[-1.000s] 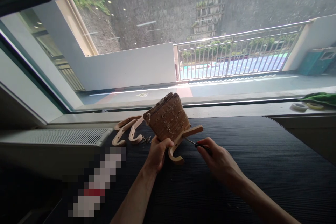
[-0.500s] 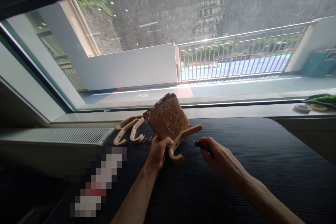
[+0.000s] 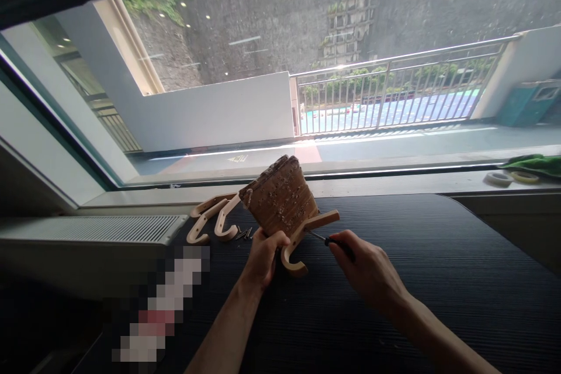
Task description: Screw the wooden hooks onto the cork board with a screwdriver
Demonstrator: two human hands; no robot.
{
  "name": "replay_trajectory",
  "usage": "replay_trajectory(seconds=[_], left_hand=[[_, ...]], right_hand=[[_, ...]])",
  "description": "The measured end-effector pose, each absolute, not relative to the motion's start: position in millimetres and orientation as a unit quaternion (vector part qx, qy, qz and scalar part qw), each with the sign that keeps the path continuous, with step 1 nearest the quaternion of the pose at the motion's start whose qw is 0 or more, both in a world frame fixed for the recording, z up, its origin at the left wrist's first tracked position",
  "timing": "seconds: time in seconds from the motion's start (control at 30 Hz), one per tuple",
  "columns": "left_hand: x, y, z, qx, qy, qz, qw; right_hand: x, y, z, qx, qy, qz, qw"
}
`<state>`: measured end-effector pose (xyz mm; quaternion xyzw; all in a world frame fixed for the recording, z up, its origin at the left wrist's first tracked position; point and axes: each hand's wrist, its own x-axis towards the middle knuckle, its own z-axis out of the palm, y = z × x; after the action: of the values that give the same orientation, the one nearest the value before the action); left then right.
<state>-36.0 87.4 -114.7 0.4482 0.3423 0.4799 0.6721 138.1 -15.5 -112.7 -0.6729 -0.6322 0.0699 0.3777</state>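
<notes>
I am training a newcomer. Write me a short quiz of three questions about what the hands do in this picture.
1. True or false: the left hand grips the wooden block.
2. The right hand holds: A) a hammer, B) a screwdriver, C) a brush.
3. Fill in: the spare wooden hooks lie on the mat to the ___ of the block.
Key: 1 true; 2 B; 3 left.

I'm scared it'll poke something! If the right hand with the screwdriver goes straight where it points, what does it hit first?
Probably the wooden hook lying against the wooden block in the left hand. The right hand aims its screwdriver up-left, tip seemingly almost on the hook; depth is unclear.
</notes>
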Motion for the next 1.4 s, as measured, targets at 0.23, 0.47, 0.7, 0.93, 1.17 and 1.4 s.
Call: replay_trajectory(seconds=[0.23, 0.47, 0.7, 0.93, 1.17, 1.4], left_hand=[[-35, 85, -112, 0.446, 0.352, 0.481, 0.667], [-34, 86, -108, 0.392, 0.362, 0.500, 0.682], [-35, 87, -111, 0.401, 0.353, 0.496, 0.685], [-36, 85, -111, 0.427, 0.346, 0.499, 0.670], [-36, 88, -113, 0.429, 0.346, 0.501, 0.667], [-35, 89, -115, 0.406, 0.353, 0.501, 0.677]], right_hand=[[140, -11, -114, -0.684, -0.553, 0.222, 0.420], [143, -16, -109, -0.653, -0.611, 0.158, 0.419], [152, -14, -113, -0.595, -0.731, -0.062, 0.328], [136, -16, -116, -0.664, -0.644, 0.042, 0.379], [140, -11, -117, -0.686, -0.574, 0.192, 0.404], [144, -18, -111, -0.665, -0.675, -0.036, 0.319]])
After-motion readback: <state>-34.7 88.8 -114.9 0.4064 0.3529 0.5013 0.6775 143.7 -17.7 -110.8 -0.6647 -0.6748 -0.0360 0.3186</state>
